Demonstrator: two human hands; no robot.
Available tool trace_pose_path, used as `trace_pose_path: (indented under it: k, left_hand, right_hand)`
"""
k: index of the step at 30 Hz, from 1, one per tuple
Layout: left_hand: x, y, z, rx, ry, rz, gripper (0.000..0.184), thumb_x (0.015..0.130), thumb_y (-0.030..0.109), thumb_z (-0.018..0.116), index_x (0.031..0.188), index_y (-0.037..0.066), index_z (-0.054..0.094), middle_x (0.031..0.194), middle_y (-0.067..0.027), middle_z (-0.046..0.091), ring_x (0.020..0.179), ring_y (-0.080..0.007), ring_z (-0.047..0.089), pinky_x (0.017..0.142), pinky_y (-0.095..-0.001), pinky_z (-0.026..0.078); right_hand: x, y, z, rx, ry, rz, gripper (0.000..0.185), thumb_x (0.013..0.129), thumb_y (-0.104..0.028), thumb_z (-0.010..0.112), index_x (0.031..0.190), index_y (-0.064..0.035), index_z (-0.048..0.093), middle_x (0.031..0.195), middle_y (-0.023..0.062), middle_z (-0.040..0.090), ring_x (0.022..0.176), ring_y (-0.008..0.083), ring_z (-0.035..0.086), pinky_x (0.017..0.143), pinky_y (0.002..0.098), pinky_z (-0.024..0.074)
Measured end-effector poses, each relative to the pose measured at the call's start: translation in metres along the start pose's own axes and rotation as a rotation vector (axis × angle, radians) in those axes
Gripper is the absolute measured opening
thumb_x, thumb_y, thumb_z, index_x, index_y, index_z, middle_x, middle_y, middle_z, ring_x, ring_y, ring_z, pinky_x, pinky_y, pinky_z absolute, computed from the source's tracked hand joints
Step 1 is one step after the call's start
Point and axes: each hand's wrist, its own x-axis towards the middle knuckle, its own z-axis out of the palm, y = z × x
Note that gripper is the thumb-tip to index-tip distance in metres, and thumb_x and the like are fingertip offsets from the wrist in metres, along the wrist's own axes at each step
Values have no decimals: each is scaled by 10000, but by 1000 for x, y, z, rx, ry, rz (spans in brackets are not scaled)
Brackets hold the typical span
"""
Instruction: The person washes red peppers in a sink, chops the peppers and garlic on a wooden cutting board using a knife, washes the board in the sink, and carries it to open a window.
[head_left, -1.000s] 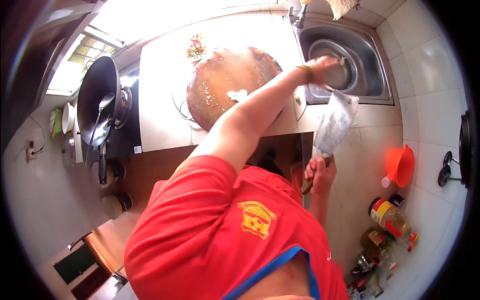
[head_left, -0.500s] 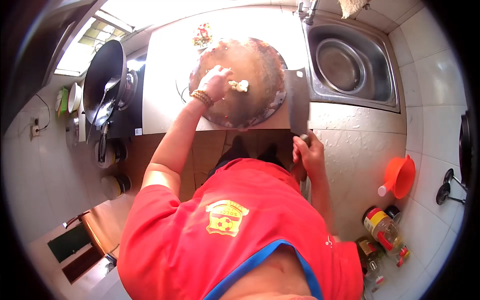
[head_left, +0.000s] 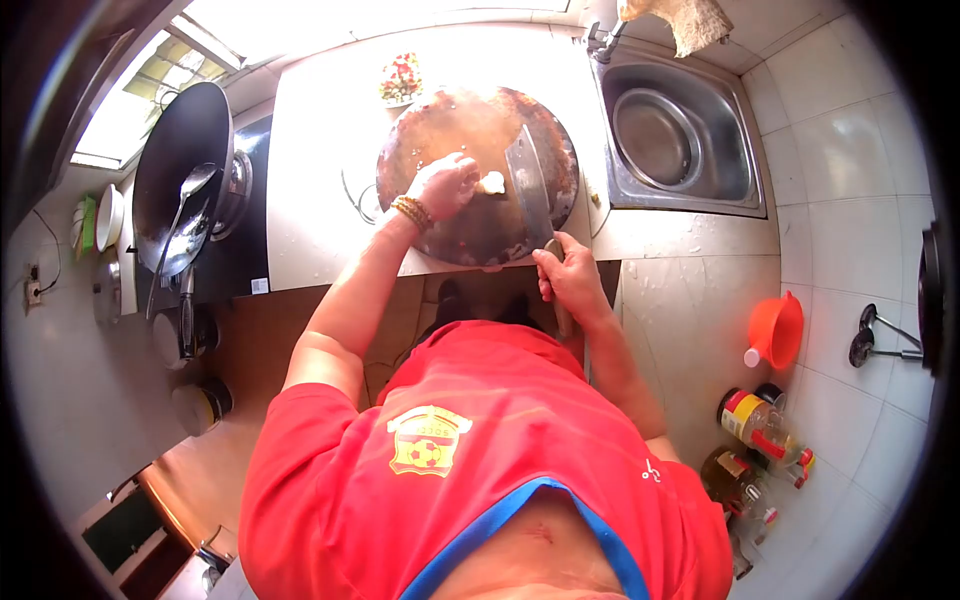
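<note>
Right hand (head_left: 567, 270): stood just off the near right edge of the chopping board (head_left: 450, 235), fingers wrapped round the handle of the cleaver (head_left: 530, 185).
Cleaver blade: had swung in from beyond the board's right edge to hang tilted over its right half; whether it touched the wood could not be told.
Left hand (head_left: 446, 185): lay near the board's middle, apart from the other hand, curled and shifted closer to the white food (head_left: 491, 183); whether it pinched any was hidden.
White food: sat mid-board, between fingers and blade, less of it showing than a moment before.
Blade and fingers: the shift had brought both to the food, with little room between them.
Chopped bits (head_left: 402, 78): red and green, beyond the board's far left edge.
Sink (head_left: 738, 140): right of the board.
Wok (head_left: 175, 140): well left of the board.
</note>
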Motion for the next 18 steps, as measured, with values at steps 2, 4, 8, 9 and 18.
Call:
trace_pose_path:
  k: [2,4,8,9,18]
  left_hand:
    - [-1,4,0,-39,24,69,126,793,171,619,885,93,583,842,-88,579,788,-294,593,697,-399,487]
    - [0,6,-1,-75,49,136,146,781,160,640,903,97,590,844,-57,585,753,-272,606,671,-387,491]
    - [7,14,-6,-30,5,124,263,758,178,675,1011,128,624,924,-68,591,880,-257,592,766,-385,493]
    - [9,16,-7,44,43,169,308,751,191,686,1049,138,631,966,-74,594,926,-253,581,804,-385,490]
    - [9,2,10,-86,1,199,240,748,209,697,965,111,665,1015,-76,607,976,-293,561,839,-390,477]
  right_hand:
    - [0,1,7,-57,26,-12,558,861,-141,600,1315,106,389,568,37,546,445,94,524,409,244,438]
    - [1,0,14,-113,49,-24,551,856,-144,603,1307,102,403,560,43,554,445,101,535,414,249,447]
    - [1,-3,24,-211,54,-30,548,874,-136,603,1325,90,389,606,22,538,456,81,512,408,231,434]
    - [2,-3,25,-250,57,-43,542,873,-136,605,1325,80,398,605,24,543,456,82,516,407,232,436]
    - [2,4,30,-219,112,-58,510,869,-138,608,1292,85,431,589,27,546,456,88,524,407,237,436]
